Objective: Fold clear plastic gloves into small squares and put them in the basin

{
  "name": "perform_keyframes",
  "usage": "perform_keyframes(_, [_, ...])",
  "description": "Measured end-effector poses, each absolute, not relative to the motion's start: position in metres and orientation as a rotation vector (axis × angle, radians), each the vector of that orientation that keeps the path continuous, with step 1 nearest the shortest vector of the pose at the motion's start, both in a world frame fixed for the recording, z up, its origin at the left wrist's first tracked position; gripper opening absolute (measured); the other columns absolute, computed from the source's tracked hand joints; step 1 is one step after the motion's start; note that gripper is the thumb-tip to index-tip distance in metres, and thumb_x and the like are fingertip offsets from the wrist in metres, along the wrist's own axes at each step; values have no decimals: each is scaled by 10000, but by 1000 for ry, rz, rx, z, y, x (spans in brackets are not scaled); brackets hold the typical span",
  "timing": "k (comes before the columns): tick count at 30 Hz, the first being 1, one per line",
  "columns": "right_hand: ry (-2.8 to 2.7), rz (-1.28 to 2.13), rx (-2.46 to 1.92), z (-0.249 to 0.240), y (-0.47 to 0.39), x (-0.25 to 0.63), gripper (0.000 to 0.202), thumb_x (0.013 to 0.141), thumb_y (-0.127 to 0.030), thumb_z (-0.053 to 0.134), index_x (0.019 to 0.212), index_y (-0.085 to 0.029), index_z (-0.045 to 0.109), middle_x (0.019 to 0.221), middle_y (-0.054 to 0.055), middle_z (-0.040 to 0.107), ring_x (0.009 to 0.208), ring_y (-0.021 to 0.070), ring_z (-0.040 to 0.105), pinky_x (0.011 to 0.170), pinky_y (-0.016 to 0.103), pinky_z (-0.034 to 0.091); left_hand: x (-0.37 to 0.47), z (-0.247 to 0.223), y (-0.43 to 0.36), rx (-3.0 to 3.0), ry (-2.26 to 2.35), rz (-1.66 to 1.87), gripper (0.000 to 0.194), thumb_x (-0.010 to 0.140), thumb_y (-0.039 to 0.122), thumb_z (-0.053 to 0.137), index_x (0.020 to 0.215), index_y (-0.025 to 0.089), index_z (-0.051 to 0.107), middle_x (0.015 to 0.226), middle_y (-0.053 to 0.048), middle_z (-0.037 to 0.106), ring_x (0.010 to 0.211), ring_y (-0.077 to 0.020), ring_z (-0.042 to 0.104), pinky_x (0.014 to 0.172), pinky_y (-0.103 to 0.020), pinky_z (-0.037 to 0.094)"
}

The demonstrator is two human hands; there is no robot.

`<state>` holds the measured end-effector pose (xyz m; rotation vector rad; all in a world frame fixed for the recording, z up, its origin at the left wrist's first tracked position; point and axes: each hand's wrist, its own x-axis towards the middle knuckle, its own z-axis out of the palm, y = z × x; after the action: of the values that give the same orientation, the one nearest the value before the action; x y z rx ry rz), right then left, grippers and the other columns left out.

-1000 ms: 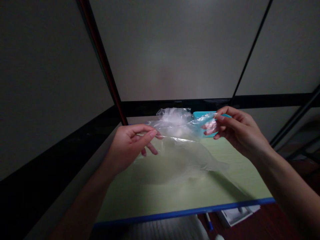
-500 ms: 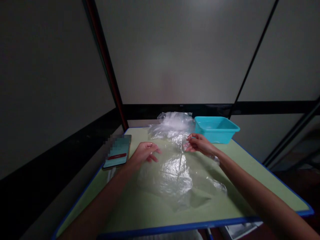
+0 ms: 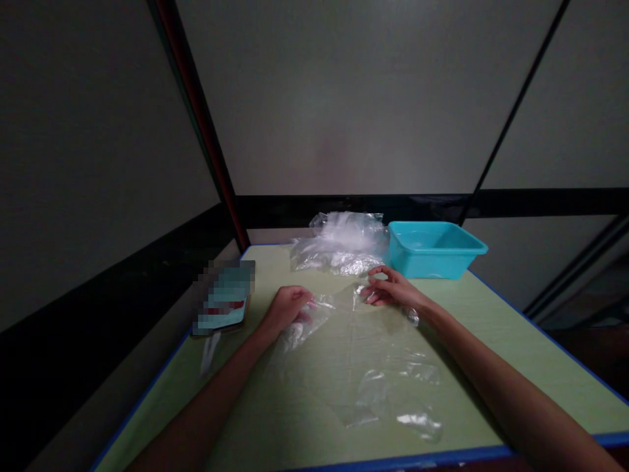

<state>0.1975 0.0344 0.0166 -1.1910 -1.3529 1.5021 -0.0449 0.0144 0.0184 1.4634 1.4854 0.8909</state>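
A clear plastic bag (image 3: 351,341) lies spread over the pale green table, its outline hard to make out. My left hand (image 3: 293,305) pinches the bag's upper left part between thumb and fingers. At the upper right part, my right hand (image 3: 386,287) grips the film, fingers bent and partly apart. Behind both hands sits a crumpled heap of clear plastic bags (image 3: 346,239).
A turquoise basin (image 3: 432,262) stands at the back right of the table (image 3: 491,328). On the left is a phone (image 3: 223,305), partly pixelated, with a clear strip (image 3: 209,353) beside it. Wall panels rise behind.
The bag has come away from the heap and lies flatter, with its upper edge between my hands. My left hand has closed on the film. The view has shifted slightly.
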Motion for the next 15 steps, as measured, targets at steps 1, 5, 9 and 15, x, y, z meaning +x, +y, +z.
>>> perform_keyframes(1, [-1388, 1495, -1177, 18, 33, 200, 303, 750, -249, 566, 1005, -206, 408, 740, 25, 672, 579, 126, 636, 500, 206, 496, -45, 18, 14, 1458, 1491, 901, 137, 681, 244, 497, 634, 128, 552, 639, -14, 646, 369, -74, 530, 326, -147, 333])
perform_keyframes(5, [-1590, 1467, -1073, 22, 31, 209, 403, 719, -263, 600, 1089, -180, 463, 862, 57, 661, 665, 109, 624, 590, 210, 481, -47, 15, 15, 1471, 1507, 967, 129, 664, 249, 495, 611, 135, 523, 595, 6, 615, 363, -75, 521, 334, -155, 327])
perform_keyframes(9, [-1835, 1359, -1043, 21, 33, 216, 295, 713, -331, 590, 904, -108, 608, 866, 75, 651, 724, 122, 597, 648, 236, 465, -48, 9, 18, 1525, 1528, 1021, 133, 641, 272, 498, 599, 147, 517, 584, 14, 606, 354, -83, 510, 339, -171, 333])
perform_keyframes(15, [-2055, 1000, -1084, 15, 33, 212, 277, 740, -319, 538, 904, -115, 628, 932, 74, 640, 786, 167, 587, 704, 296, 465, -50, 4, 20, 1652, 1589, 1076, 157, 643, 299, 479, 583, 162, 529, 524, 30, 571, 352, -89, 489, 384, -190, 357])
